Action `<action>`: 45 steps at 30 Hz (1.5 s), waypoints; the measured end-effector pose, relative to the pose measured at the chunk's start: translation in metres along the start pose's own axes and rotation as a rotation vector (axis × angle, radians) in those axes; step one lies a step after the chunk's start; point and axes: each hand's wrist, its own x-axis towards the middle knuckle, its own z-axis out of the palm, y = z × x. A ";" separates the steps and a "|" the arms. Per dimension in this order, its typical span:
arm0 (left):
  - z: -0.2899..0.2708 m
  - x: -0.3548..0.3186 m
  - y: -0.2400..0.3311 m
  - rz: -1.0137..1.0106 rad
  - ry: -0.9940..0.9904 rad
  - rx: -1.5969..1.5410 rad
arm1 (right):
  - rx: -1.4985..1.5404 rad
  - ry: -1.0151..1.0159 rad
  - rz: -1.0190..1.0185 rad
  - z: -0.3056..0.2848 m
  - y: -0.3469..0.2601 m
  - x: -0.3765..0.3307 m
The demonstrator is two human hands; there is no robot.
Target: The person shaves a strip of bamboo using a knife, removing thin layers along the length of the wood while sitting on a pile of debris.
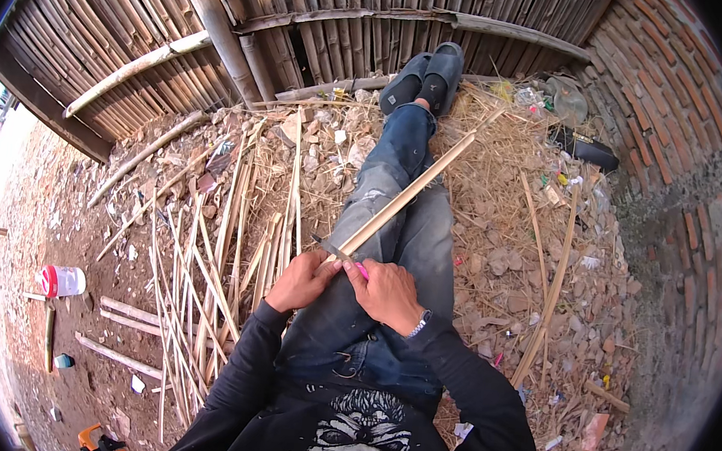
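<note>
At frame centre, the left hand (300, 280) is closed around a bamboo strip (406, 195). The right hand (387, 292) grips a pink-handled knife (337, 251) against the strip.

Even, diffuse daylight; shadows are soft and faint. The brightest zone lies at 9 o'clock, where open ground is overexposed (slight glare). Fisheye distortion bends the bamboo wall (311, 15) and brick wall (684, 168) toward the rim; black vignette surrounds. Centre focus sharp.

Pale, matt bamboo strip (407, 193)
</note>
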 end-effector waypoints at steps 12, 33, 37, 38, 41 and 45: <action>0.016 -0.023 -0.020 0.072 0.123 -0.020 | -0.292 0.089 -0.157 0.010 0.020 0.005; 0.028 -0.027 -0.001 0.090 0.211 -0.029 | -0.253 0.134 -0.140 -0.002 0.023 0.018; 0.021 -0.054 -0.013 0.022 0.159 -0.030 | -0.294 0.131 -0.255 -0.011 0.034 0.021; 0.022 -0.059 -0.018 0.070 0.195 -0.028 | -0.283 0.125 -0.291 -0.012 0.035 0.020; 0.013 -0.073 -0.017 0.053 0.194 -0.060 | -0.274 0.157 -0.347 -0.007 0.037 0.022; -0.011 -0.105 -0.020 0.030 0.181 0.045 | -0.313 0.245 -0.383 -0.005 0.061 0.032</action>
